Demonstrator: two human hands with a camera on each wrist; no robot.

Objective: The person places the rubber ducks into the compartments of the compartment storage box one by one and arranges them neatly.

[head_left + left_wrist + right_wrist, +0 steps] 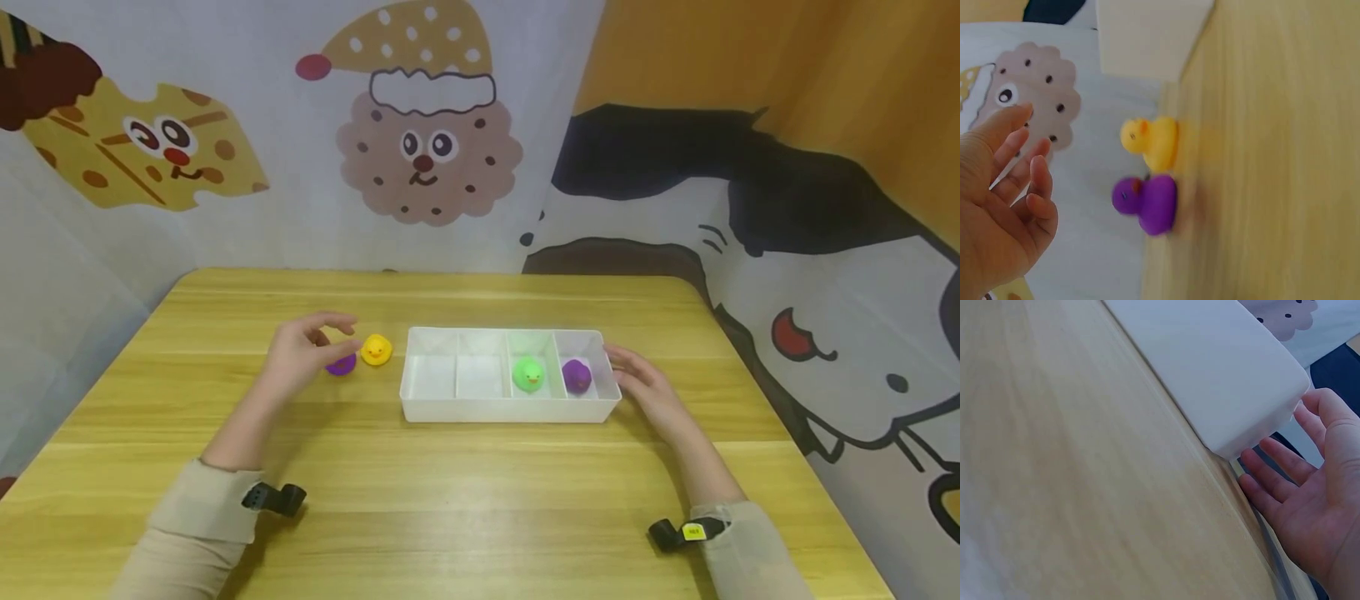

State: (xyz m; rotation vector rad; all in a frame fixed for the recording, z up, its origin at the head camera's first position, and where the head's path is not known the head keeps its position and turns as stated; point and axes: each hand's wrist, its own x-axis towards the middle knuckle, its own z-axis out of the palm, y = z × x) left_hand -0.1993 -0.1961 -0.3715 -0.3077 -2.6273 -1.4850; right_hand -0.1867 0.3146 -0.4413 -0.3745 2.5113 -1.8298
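Observation:
My left hand (pixel 306 354) hovers over a purple rubber duck (pixel 341 365), fingers loosely bent and holding nothing. In the left wrist view that purple duck (pixel 1157 203) stands below the hand, beside a yellow rubber duck (pixel 1159 144). The white divided box (pixel 457 410) stands in the middle of the table. A green rubber duck (pixel 528 375) sits in its third compartment from the left, and another purple duck (pixel 577 377) in the rightmost one. At the box's right end my right hand (pixel 648 387) rests its relaxed fingertips (pixel 1260 465) against the wall.
The wooden table (pixel 465 508) carries the box and ducks. Behind it hangs a cartoon-printed curtain (pixel 285 233), close along the back and right edges. Small black wrist cameras (pixel 276 498) are strapped over both sleeves.

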